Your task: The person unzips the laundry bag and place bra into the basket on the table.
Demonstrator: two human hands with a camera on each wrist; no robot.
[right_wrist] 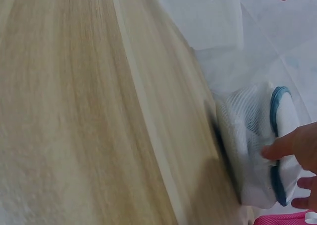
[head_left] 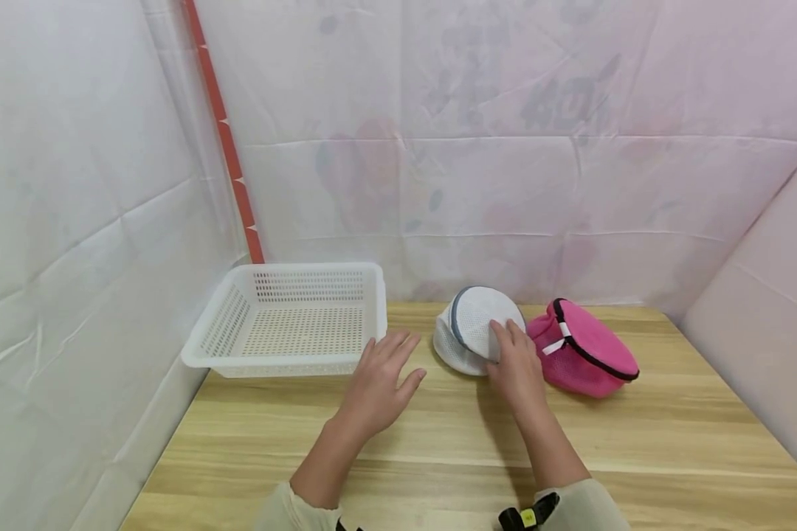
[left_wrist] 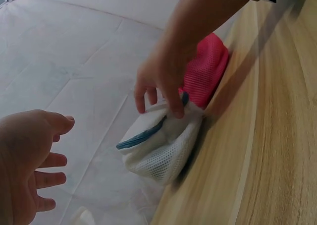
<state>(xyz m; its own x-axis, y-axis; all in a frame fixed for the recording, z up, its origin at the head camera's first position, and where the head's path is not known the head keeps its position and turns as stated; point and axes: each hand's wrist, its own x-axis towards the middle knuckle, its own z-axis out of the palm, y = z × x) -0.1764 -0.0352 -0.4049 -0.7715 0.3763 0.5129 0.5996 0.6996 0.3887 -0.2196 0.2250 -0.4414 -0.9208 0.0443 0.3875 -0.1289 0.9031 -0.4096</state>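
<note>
White mesh laundry bag (head_left: 471, 317): on the desk (head_left: 438, 472), to the right of the white plastic basket (head_left: 259, 361) and just beside the pink mesh laundry bag (head_left: 587, 346); I can't tell from here whether the two bags touch.
Right grip (head_left: 519, 372): pinching the white bag at its lid edge — fingers over the flat top, thumb (right_wrist: 278, 149) against the mesh side below the zip (left_wrist: 141, 138). How hard it squeezes, I can't judge.
Left grip (head_left: 380, 383): loose and spread, holding nothing, near the basket's front right corner.
Weight and feel: I'd expect it light; it looks soft, with the side mesh puckering, so it should squash rather than resist. The weave ought to give fingertips some bite, and I doubt it could break.
Where to take hold: I'd use the zipped rim, which looks the stiffest part — a pinch across it should support the bag, whereas a handful of loose mesh would probably sag.
</note>
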